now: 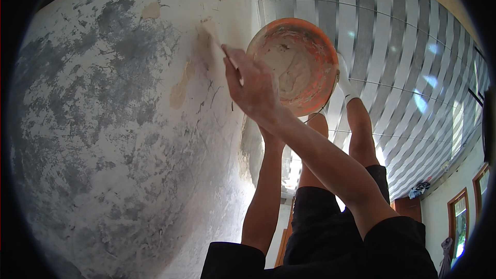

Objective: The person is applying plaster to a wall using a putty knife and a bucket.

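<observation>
My right hand (pixel 253 82) is closed around a putty knife (pixel 233 61), of which a thin, pale strip shows at the fingers. Its front end is smeared by motion against the patchy white and grey wall (pixel 103 113). Beige filler (pixel 181 87) is spread on the wall below that spot. My left forearm (pixel 264 191) rises beneath the right one. The left hand is hidden behind the right hand and wrist, so its fingers do not show. Just right of my hands is an orange bucket (pixel 326 46), holding beige paste (pixel 292 70).
A striped grey and white tiled floor (pixel 403 57) spreads to the right. My bent legs and a foot in white (pixel 344 75) are close beside the bucket. A dark bundle (pixel 418 189) lies by the far right wall, near wooden-framed windows (pixel 457 222).
</observation>
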The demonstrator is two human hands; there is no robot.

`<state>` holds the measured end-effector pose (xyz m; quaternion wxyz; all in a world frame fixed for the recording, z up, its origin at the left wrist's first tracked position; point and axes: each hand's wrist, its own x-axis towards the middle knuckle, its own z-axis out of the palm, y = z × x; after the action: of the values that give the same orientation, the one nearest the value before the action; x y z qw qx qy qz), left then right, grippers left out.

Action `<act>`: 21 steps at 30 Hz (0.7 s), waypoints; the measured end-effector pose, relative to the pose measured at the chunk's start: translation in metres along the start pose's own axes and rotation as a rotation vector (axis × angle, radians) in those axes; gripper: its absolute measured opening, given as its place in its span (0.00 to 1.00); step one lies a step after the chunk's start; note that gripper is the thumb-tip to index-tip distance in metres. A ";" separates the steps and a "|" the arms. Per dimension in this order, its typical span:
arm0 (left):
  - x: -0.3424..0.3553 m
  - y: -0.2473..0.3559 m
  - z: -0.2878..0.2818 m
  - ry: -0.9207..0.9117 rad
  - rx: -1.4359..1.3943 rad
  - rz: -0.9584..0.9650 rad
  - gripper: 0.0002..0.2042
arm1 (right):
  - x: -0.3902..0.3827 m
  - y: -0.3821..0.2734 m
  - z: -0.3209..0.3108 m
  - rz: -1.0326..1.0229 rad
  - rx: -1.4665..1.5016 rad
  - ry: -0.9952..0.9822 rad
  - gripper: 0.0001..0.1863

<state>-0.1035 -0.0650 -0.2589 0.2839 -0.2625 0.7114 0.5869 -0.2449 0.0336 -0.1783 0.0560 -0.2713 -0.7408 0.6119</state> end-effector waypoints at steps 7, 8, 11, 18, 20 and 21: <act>-0.010 0.017 0.006 0.101 0.120 0.042 0.12 | -0.007 0.012 -0.014 0.240 0.199 0.196 0.10; -0.012 0.033 0.016 0.092 0.115 0.038 0.12 | -0.003 0.017 -0.017 0.240 0.189 0.202 0.10; -0.012 0.057 0.014 0.130 -0.004 -0.149 0.10 | 0.010 0.019 -0.010 0.272 0.193 0.190 0.09; -0.008 0.039 -0.006 0.107 -0.193 -0.113 0.10 | 0.013 0.000 0.008 0.288 0.214 -0.019 0.09; -0.007 0.035 -0.011 0.109 -0.300 -0.134 0.10 | 0.008 -0.003 0.009 0.256 0.254 -0.040 0.09; -0.007 0.036 -0.007 0.112 -0.154 -0.083 0.11 | 0.006 0.001 0.005 0.270 0.209 0.013 0.09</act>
<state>-0.1249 -0.0652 -0.2284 0.2468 -0.3454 0.6675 0.6117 -0.2515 0.0316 -0.1825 0.0060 -0.3649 -0.6296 0.6859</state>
